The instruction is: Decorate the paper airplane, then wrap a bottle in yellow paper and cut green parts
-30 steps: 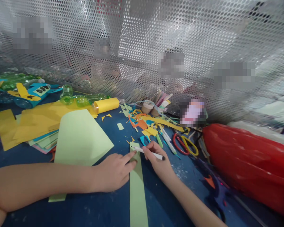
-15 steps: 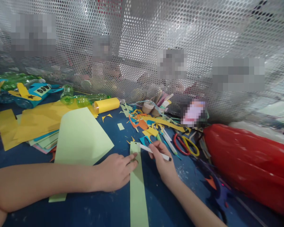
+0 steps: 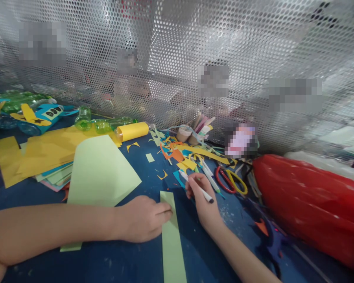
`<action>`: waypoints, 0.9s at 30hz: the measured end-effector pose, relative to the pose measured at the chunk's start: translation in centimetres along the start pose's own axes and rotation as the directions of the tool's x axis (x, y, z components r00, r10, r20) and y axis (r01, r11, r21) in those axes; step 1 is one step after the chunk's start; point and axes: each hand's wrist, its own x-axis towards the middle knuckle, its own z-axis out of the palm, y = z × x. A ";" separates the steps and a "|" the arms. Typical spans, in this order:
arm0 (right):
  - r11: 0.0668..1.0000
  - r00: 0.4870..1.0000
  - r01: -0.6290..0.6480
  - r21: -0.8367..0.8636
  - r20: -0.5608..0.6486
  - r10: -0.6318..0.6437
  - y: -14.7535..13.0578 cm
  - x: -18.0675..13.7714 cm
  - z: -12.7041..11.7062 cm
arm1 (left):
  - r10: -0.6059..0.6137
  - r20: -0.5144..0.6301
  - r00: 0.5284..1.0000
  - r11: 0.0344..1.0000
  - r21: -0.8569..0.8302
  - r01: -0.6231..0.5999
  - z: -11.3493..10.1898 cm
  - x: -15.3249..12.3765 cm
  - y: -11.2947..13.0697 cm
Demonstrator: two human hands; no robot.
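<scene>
A long light-green paper strip (image 3: 171, 236) lies on the blue table (image 3: 129, 263), running toward me. My left hand (image 3: 143, 218) rests on the strip's left edge, fingertips pressing it down near its far end. My right hand (image 3: 201, 198) holds a white pen (image 3: 196, 186) with a dark tip, lifted just right of the strip's far end. A large light-green sheet (image 3: 102, 171) lies to the left of my left hand.
Yellow and coloured paper sheets (image 3: 41, 155) are stacked at the left, with a yellow roll (image 3: 132, 131) and green bottles (image 3: 102, 125) behind. Paper scraps (image 3: 183, 153), red and yellow scissors (image 3: 231, 181) and a red plastic bag (image 3: 309, 200) lie right. A perforated metal screen (image 3: 177, 59) closes the back.
The green strip has slid toward me under my left hand. My right hand lifted the pen off the strip's far end and swung it to the right.
</scene>
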 end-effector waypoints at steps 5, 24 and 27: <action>1.000 0.999 0.002 -0.017 0.046 -0.001 0.4 0.0 0.1 | -0.030 0.016 0.999 0.999 0.016 0.030 0.1 0.0 0.0; 0.634 0.764 0.580 -0.512 0.613 -0.203 -0.2 0.7 -0.2 | -0.047 0.016 0.999 0.998 0.032 0.046 0.0 0.1 0.1; 0.610 0.745 0.618 -0.497 0.618 -0.251 0.0 0.6 -0.1 | -0.045 0.016 0.999 0.999 0.023 0.045 0.0 0.1 0.0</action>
